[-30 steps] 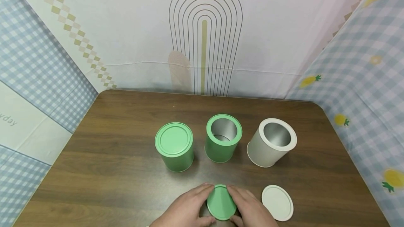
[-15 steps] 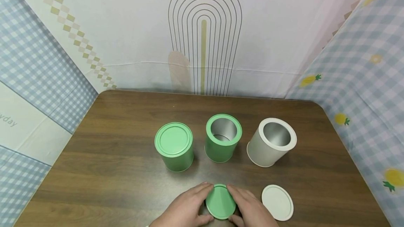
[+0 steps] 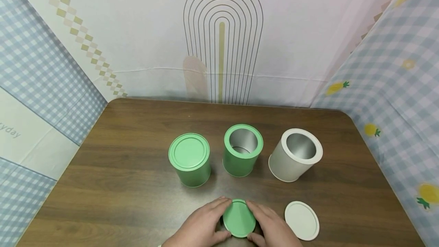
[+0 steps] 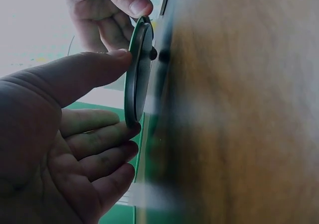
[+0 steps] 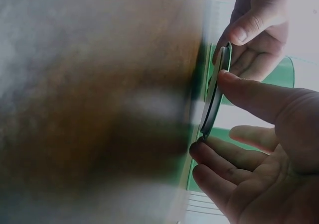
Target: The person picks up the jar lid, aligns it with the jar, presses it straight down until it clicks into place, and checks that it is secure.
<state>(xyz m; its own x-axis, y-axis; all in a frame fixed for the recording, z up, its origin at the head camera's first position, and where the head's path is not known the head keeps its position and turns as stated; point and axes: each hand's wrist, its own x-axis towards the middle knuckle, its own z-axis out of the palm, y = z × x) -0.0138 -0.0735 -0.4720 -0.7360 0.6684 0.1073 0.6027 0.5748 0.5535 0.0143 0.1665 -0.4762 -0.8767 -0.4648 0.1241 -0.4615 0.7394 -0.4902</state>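
Both hands hold a round green lid (image 3: 239,218) by its rim, low over the front of the table. My left hand (image 3: 202,224) pinches its left side between thumb and fingers. On the opposite side, my right hand (image 3: 274,226) pinches the rim the same way. In the left wrist view the lid (image 4: 138,72) shows its underside edge, with a narrow gap to the tabletop. Beyond the hands stand an open green can (image 3: 241,167) and a green can with its lid on (image 3: 193,176). Right of them is an open white can (image 3: 284,165).
A white lid (image 3: 302,221) lies flat on the brown wooden table (image 3: 113,186), just right of my right hand. Patterned cloth (image 3: 147,37) hangs behind the table's far edge and along both sides.
The green lid has shifted very slightly away from me and to the left, with both hands still on its rim. The cans and the white lid have stayed in place.
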